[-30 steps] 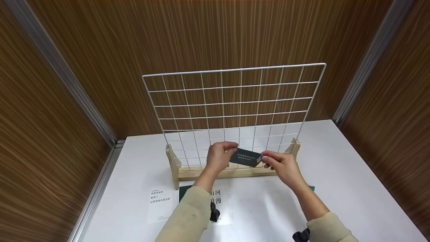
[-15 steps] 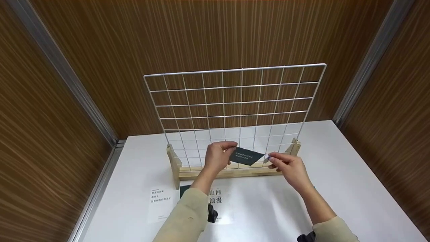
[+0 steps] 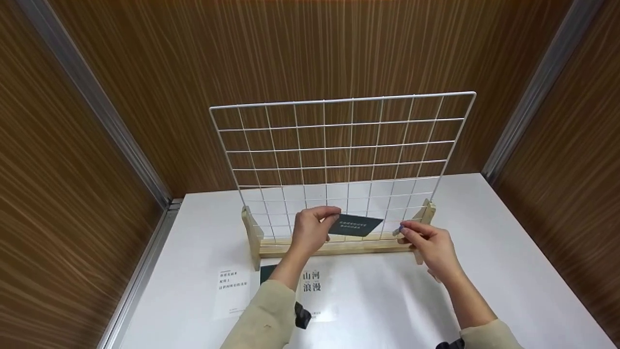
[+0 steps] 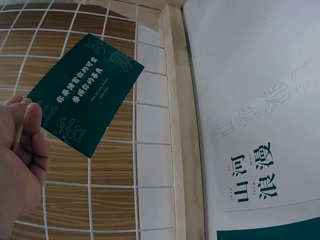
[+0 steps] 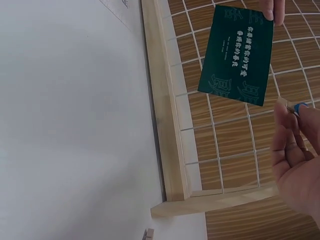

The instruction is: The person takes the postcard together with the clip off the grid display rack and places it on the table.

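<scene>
My left hand [image 3: 310, 231] pinches a dark green card [image 3: 356, 225] with pale printed characters by its left end, in front of the wire grid [image 3: 337, 147]. In the left wrist view the card [image 4: 90, 95] hangs tilted, its printed face showing. My right hand [image 3: 433, 245] is to the right of the card and apart from it. Between its thumb and forefinger it pinches a small wooden clip [image 5: 285, 103] with a blue part, mostly hidden by the fingers. The grid stands upright in a pale wooden base [image 3: 334, 248].
On the white table [image 3: 378, 310] before the base lie printed sheets [image 3: 232, 293] and a green-edged one [image 3: 268, 273], partly under my left arm. A small wooden piece [image 5: 148, 234] lies near the base's right foot. Wood-grain panels [image 3: 339, 48] surround the table.
My right hand has drawn right with the clip, from the card's right end to a gap away. The left hand has stayed nearly in place while the card's tilt changed a little.
</scene>
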Demonstrator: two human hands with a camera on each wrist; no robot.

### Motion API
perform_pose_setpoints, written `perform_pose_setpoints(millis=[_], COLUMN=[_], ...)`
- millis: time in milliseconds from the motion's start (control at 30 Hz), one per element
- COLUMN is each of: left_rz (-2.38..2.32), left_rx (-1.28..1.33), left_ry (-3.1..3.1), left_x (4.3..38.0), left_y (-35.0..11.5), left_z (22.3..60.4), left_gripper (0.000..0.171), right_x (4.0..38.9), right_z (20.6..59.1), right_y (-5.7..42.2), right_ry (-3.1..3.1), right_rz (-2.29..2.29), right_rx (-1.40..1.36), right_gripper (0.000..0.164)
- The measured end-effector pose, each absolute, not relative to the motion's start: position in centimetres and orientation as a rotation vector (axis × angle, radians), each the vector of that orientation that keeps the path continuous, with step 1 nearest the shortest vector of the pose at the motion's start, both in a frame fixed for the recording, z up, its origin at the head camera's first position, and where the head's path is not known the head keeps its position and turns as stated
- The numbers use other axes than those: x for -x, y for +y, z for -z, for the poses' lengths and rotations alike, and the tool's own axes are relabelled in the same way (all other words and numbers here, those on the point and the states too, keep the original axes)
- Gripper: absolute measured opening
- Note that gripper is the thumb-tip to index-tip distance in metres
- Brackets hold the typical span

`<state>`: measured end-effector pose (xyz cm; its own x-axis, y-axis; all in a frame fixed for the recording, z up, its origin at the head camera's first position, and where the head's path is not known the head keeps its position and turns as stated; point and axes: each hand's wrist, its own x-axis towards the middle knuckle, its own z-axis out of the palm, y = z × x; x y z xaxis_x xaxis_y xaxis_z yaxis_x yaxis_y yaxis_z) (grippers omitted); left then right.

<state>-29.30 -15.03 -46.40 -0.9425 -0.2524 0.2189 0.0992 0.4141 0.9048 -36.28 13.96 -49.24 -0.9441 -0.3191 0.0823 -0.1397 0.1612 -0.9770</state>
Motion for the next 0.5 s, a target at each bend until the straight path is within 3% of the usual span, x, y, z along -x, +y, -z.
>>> perform_pose_setpoints(millis=[500], left_rz=[1.6], left_rx=[-0.138], left_ry=[-2.304], left_x=[27.4], left_y=[-14.4], left_z=[46.3], left_gripper=[0.018], right_x=[35.8], right_z=[49.7], right_y=[15.9], right_ry=[2.316], right_rz=[1.862], right_rx=[0.4], right_gripper=[0.032])
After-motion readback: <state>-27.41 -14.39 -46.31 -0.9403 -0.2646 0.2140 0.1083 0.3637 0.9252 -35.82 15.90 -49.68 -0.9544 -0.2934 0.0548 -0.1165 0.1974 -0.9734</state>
